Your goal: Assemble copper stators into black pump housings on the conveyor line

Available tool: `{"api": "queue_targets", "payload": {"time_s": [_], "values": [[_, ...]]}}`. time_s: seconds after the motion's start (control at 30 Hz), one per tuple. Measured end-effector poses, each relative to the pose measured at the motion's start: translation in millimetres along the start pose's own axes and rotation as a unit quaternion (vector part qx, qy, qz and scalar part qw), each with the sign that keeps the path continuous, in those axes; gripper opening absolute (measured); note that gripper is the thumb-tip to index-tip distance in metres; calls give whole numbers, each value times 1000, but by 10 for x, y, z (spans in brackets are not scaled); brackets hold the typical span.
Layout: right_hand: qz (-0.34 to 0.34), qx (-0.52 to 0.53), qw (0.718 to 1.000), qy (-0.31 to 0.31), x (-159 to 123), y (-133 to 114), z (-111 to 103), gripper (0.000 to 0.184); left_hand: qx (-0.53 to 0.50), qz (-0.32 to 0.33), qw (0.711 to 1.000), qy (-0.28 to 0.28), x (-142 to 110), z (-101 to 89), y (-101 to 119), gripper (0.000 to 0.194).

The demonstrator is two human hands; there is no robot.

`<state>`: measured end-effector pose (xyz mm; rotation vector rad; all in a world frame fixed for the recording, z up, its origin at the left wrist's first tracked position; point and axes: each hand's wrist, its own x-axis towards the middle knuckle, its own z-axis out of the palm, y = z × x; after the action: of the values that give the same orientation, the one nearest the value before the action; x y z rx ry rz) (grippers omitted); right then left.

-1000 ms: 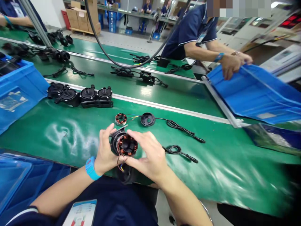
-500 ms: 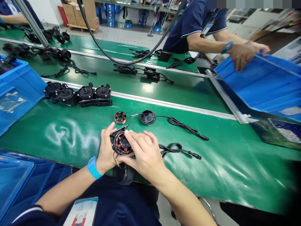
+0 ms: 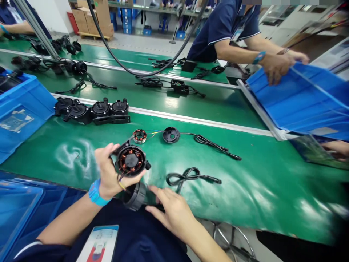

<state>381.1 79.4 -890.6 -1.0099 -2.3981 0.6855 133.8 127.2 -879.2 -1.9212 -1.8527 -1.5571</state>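
Note:
My left hand is wrapped around a round black pump housing, its open side turned up. Inside it sits a stator with copper windings around a dark centre. Thin wires run from the housing down to a black end cap, which hangs below it near the table's front edge. My right hand is just right of this cap, thumb and index finger apart and pointing at it; whether a fingertip touches it I cannot tell. A looped black cable lies beyond my right hand.
Another stator lies wired to a black cap with a bundled cable. Several black pumps stand beside a blue bin at left. Across the metal rail, a co-worker grips a tilted blue bin.
My right hand has left the stator and moved down beside the hanging cap. My left hand has shifted left with the housing, now turned so its inside shows. Another hand appears at far right.

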Motion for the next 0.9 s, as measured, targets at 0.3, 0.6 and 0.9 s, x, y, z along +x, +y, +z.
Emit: {"api": "queue_targets", "payload": {"time_s": [0.3, 0.6, 0.9], "values": [[68, 512, 838, -175, 39, -272, 341, 56, -3, 65, 994, 83, 137, -6, 37, 110], [113, 632, 737, 212, 406, -423, 555, 138, 24, 102, 990, 91, 259, -191, 251, 66], [143, 390, 816, 402, 950, -363, -32, 96, -118, -33, 984, -129, -260, -14, 241, 25]]}}
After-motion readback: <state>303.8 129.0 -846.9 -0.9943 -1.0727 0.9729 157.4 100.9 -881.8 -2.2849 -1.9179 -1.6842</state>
